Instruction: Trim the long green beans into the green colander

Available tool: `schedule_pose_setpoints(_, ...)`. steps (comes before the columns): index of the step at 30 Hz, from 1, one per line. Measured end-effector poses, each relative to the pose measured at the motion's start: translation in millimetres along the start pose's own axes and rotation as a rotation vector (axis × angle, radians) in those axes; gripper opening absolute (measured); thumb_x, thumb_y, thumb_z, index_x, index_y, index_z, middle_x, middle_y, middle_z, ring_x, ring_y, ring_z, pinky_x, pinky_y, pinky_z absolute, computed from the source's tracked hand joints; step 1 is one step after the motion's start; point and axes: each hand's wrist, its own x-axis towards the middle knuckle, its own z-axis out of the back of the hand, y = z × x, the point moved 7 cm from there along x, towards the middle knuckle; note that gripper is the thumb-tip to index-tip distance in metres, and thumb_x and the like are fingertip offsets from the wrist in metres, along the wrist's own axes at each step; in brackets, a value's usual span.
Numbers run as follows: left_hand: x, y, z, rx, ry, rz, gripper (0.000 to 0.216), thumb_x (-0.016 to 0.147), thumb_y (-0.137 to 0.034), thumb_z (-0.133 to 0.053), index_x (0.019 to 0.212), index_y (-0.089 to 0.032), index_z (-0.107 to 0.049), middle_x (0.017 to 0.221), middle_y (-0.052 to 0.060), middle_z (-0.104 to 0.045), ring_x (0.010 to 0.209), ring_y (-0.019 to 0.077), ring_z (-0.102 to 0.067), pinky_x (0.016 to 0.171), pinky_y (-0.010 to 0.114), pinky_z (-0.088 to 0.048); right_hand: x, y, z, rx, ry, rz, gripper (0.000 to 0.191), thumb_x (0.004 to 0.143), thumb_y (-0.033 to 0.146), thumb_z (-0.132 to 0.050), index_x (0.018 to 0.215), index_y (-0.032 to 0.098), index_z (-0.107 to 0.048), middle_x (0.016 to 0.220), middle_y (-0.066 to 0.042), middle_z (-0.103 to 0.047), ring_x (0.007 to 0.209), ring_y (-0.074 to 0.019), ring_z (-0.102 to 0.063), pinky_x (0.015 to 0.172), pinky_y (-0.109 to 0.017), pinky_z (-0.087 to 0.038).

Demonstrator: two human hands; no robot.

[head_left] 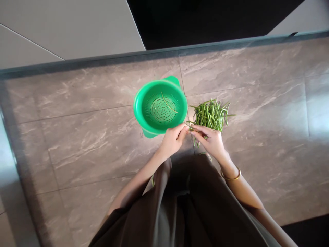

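Both of my hands meet just below the gap between the colander and the bean pile. My left hand [175, 138] is closed, its fingertips pinching a green bean [189, 125]. My right hand [210, 140], with a gold bangle at the wrist, grips the same bean from the other side. Beside the right hand lies a heap of long green beans [211, 113] on the floor, partly hidden by that hand. Up and left of the hands stands a green plastic colander [138, 118], with one thin yellowish strand [168, 105] inside it.
Brown-grey marbled floor tiles [257, 137] spread all round. Across the top run pale cabinet fronts [72, 27] and a black panel [205, 20] above a dark skirting strip. My legs in dark trousers [205, 199] are below the hands.
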Motion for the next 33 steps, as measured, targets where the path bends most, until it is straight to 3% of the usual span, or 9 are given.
schedule_pose_setpoints(5, 2, 7, 7, 0.279, -0.016, -0.005, 0.033, 0.094, -0.032, -0.036, 0.070, -0.017, -0.052, 0.053, -0.003, -0.044, 0.050, 0.0101, -0.043, 0.054, 0.022, -0.029, 1, 2, -4, -0.131, 0.029, 0.027, 0.020, 0.088, 0.030, -0.053, 0.099, 0.023, -0.068, 0.091, -0.003, -0.071, 0.076, -0.0156, -0.066, 0.072, -0.027, -0.052)
schedule_pose_setpoints(11, -1, 4, 6, 0.632, -0.046, -0.048, 0.035, 0.094, -0.035, -0.034, 0.072, -0.018, -0.054, 0.054, -0.001, -0.050, 0.049, 0.0115, -0.046, 0.052, 0.025, -0.025, 4, 5, -14, -0.254, 0.161, 0.095, 0.018, 0.090, 0.024, -0.051, 0.096, 0.020, -0.067, 0.091, -0.005, -0.071, 0.082, -0.0166, -0.066, 0.076, -0.027, -0.051)
schedule_pose_setpoints(14, -2, 2, 4, 0.649, 0.016, -0.072, 0.032, 0.091, -0.043, -0.040, 0.077, -0.018, -0.056, 0.057, -0.001, -0.052, 0.051, 0.0118, -0.046, 0.051, 0.025, -0.022, 5, 6, -15, -0.320, 0.225, 0.114, 0.022, 0.091, 0.024, -0.048, 0.089, 0.019, -0.069, 0.084, -0.005, -0.070, 0.077, -0.0171, -0.066, 0.071, -0.027, -0.051)
schedule_pose_setpoints(18, 0, 11, 1, 0.216, 0.142, -0.016, 0.037, 0.091, -0.041, -0.040, 0.064, -0.017, -0.048, 0.052, -0.004, -0.039, 0.049, 0.0087, -0.037, 0.051, 0.024, -0.022, 3, 14, -12, -0.202, 0.243, 0.179, 0.021, 0.090, 0.026, -0.050, 0.096, 0.023, -0.070, 0.093, -0.003, -0.072, 0.083, -0.0160, -0.068, 0.074, -0.027, -0.052)
schedule_pose_setpoints(22, 0, 27, -11, -0.542, 0.134, 0.221, 0.039, 0.087, -0.050, -0.045, 0.064, -0.018, -0.042, 0.050, -0.008, -0.026, 0.043, 0.0061, -0.022, 0.044, 0.022, -0.018, -1, 20, -5, -0.041, 0.075, 0.191, 0.022, 0.089, 0.025, -0.054, 0.104, 0.027, -0.069, 0.100, 0.000, -0.072, 0.088, -0.0159, -0.068, 0.081, -0.029, -0.053)
schedule_pose_setpoints(25, -3, 28, -29, -0.898, 0.119, 0.344, 0.037, 0.083, -0.051, -0.052, 0.067, -0.019, -0.041, 0.049, -0.010, -0.022, 0.040, 0.0049, -0.015, 0.041, 0.021, -0.015, -3, 17, -4, 0.044, -0.037, 0.098, 0.021, 0.087, 0.027, -0.056, 0.103, 0.028, -0.070, 0.091, 0.001, -0.073, 0.071, -0.0138, -0.068, 0.072, -0.028, -0.055)
schedule_pose_setpoints(28, -4, 25, -40, -0.988, 0.088, 0.375, 0.039, 0.082, -0.050, -0.056, 0.065, -0.019, -0.039, 0.047, -0.011, -0.020, 0.039, 0.0043, -0.013, 0.041, 0.021, -0.014, -3, 10, -5, 0.146, -0.121, -0.017, 0.019, 0.085, 0.028, -0.058, 0.098, 0.028, -0.071, 0.083, 0.001, -0.073, 0.055, -0.0106, -0.063, 0.061, -0.027, -0.053)
schedule_pose_setpoints(33, 0, 27, -30, -0.832, -0.042, 0.295, 0.042, 0.084, -0.051, -0.052, 0.061, -0.018, -0.041, 0.045, -0.010, -0.021, 0.039, 0.0045, -0.016, 0.041, 0.022, -0.015, 0, -8, -16, 0.445, -0.145, -0.207, 0.017, 0.080, 0.032, -0.064, 0.093, 0.025, -0.073, 0.063, 0.002, -0.067, 0.047, -0.0090, -0.055, 0.047, -0.023, -0.044)
